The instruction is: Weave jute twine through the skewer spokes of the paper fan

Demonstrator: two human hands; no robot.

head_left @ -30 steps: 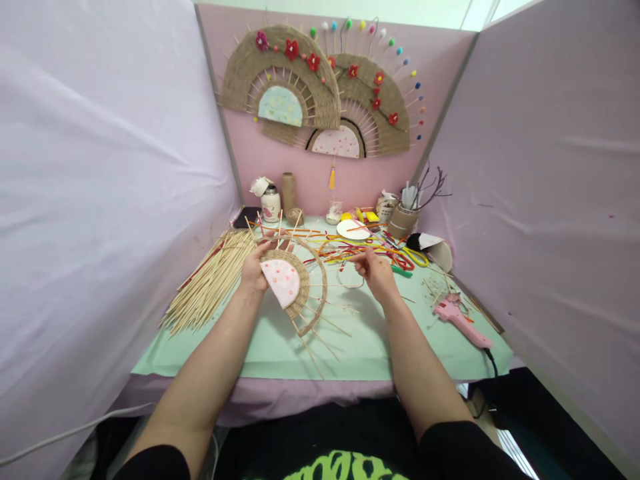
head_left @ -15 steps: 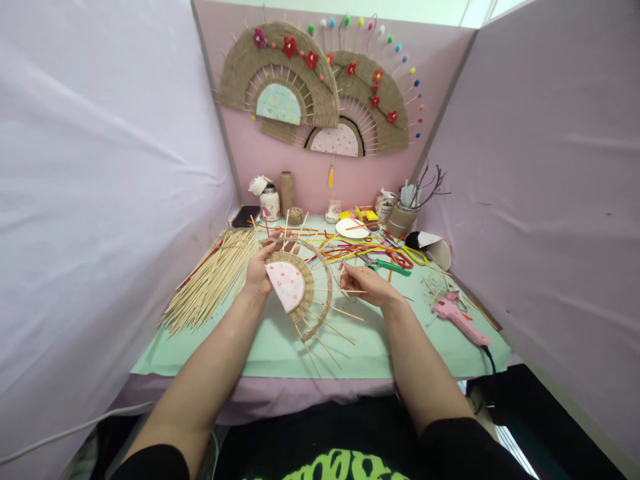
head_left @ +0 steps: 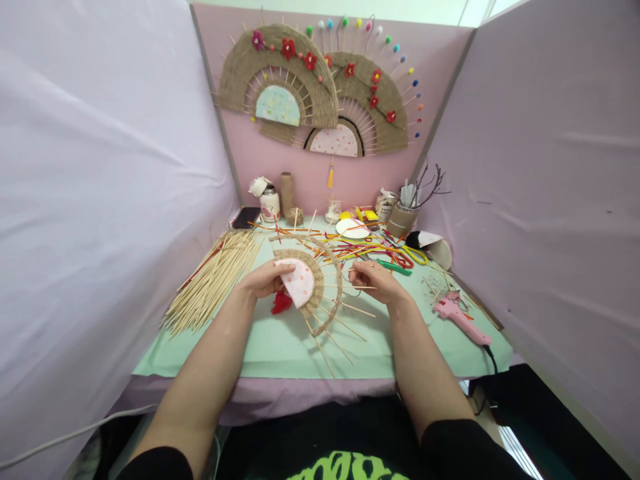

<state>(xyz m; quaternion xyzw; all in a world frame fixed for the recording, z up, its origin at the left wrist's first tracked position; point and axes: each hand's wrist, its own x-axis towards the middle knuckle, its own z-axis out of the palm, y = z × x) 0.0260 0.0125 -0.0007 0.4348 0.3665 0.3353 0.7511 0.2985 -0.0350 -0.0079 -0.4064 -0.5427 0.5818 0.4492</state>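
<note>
My left hand [head_left: 263, 280] grips the woven half-round fan piece [head_left: 313, 283] by its pink spotted centre, holding it tilted above the mint-green mat [head_left: 280, 347]. Thin wooden skewers stick out from the fan piece like spokes, with jute twine wound in bands around them. My right hand [head_left: 373, 278] is closed in a pinch at the spokes on the fan piece's right edge, and what it pinches is too small to name. A small red piece [head_left: 281, 301] shows just under the left hand.
A pile of bamboo skewers [head_left: 217, 277] lies at the left. Coloured pipe cleaners [head_left: 370, 250], scissors and a white dish lie behind. A pink glue gun [head_left: 460, 320] rests at the right. Jars and a cardboard cup stand at the back wall under two finished fans [head_left: 320, 93].
The fan piece has shifted right and a little lower with my left hand. My right hand came in from the pipe cleaners to the spokes. A red piece now shows under the left hand.
</note>
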